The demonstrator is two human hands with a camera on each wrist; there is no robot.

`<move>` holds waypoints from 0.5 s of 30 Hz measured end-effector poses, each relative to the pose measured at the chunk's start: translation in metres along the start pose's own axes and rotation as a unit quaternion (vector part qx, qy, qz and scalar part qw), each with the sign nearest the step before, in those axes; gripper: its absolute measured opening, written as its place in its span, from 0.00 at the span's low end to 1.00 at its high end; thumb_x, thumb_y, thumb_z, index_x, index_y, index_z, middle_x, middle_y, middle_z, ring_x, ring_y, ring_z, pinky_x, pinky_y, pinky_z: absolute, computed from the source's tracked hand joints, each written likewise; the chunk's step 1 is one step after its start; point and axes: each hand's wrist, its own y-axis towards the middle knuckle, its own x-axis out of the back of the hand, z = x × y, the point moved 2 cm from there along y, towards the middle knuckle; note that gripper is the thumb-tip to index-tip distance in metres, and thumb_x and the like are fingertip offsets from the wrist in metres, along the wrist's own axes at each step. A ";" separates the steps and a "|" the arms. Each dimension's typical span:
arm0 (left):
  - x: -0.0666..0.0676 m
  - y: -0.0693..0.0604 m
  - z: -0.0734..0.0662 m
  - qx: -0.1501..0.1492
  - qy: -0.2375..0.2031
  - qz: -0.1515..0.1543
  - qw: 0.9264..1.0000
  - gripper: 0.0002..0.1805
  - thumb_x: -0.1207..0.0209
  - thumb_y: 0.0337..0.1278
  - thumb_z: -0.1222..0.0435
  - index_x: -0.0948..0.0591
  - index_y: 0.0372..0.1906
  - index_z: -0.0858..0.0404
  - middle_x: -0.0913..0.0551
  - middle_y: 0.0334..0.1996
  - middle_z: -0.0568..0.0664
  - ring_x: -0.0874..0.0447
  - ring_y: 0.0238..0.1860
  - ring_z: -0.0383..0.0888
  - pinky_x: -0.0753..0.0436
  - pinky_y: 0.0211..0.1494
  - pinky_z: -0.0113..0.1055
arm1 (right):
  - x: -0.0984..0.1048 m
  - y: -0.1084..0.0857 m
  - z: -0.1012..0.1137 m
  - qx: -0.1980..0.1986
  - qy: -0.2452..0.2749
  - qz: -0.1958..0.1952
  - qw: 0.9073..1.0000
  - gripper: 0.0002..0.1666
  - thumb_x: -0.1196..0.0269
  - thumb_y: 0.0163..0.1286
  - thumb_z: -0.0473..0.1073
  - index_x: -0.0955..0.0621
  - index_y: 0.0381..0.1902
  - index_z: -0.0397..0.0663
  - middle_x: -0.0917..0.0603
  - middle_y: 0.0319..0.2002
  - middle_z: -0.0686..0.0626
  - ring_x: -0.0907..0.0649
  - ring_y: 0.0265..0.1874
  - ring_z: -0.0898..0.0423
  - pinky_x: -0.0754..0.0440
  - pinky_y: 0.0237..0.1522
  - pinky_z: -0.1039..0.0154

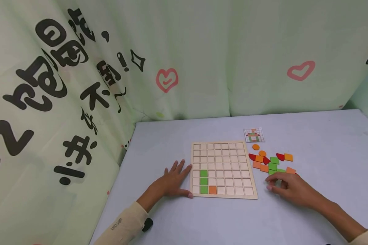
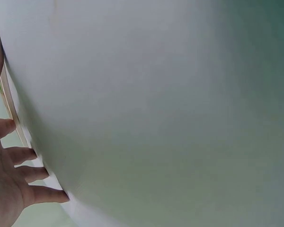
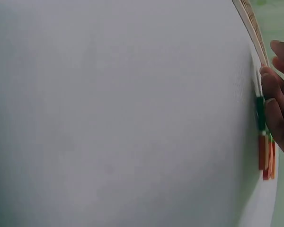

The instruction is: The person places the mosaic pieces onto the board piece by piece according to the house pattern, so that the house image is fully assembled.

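A wooden grid board (image 1: 230, 174) lies flat on the table, with several green squares (image 1: 203, 181) stacked in one column and an orange square (image 1: 212, 190) beside the lowest one. My left hand (image 1: 174, 182) rests at the board's left edge with fingers spread, thumb and fingertip touching the rim. To the right of the board, my right hand (image 1: 291, 190) hovers by the near side of a loose heap of tiles, thumb and forefinger apart, and nothing shows between them. In the right wrist view, fingers (image 3: 277, 116) partly cover some green and orange tiles (image 3: 263, 152).
Loose orange circles (image 1: 256, 147), red pieces (image 1: 280, 157) and green squares (image 1: 272, 166) lie right of the board. Behind them is a small pattern card (image 1: 254, 135). A printed curtain (image 1: 196, 61) hangs along the table's back and left sides.
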 end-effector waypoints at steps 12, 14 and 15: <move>-0.002 0.001 0.001 0.000 0.009 -0.006 1.000 0.63 0.38 0.43 0.26 0.49 0.81 0.48 0.54 0.82 0.56 0.58 0.81 0.61 0.41 0.72 0.69 | 0.030 -0.039 -0.037 0.026 -0.075 -0.088 0.993 0.21 0.21 0.48 0.35 0.14 0.41 0.53 0.19 0.32 0.66 0.32 0.21 0.70 0.33 0.21 0.73; -0.002 0.001 0.002 0.000 0.008 -0.006 1.000 0.63 0.38 0.43 0.26 0.49 0.81 0.48 0.54 0.82 0.56 0.58 0.81 0.61 0.41 0.72 0.69 | 0.033 -0.043 -0.041 0.021 -0.089 -0.094 0.991 0.22 0.21 0.46 0.34 0.14 0.40 0.53 0.18 0.33 0.65 0.33 0.20 0.70 0.34 0.20 0.73; -0.002 0.001 0.002 0.000 0.008 -0.006 1.000 0.63 0.38 0.43 0.26 0.49 0.81 0.48 0.55 0.82 0.56 0.58 0.81 0.61 0.41 0.72 0.69 | 0.033 -0.045 -0.044 0.016 -0.096 -0.095 0.991 0.22 0.20 0.46 0.34 0.14 0.40 0.52 0.19 0.33 0.65 0.33 0.19 0.70 0.34 0.20 0.73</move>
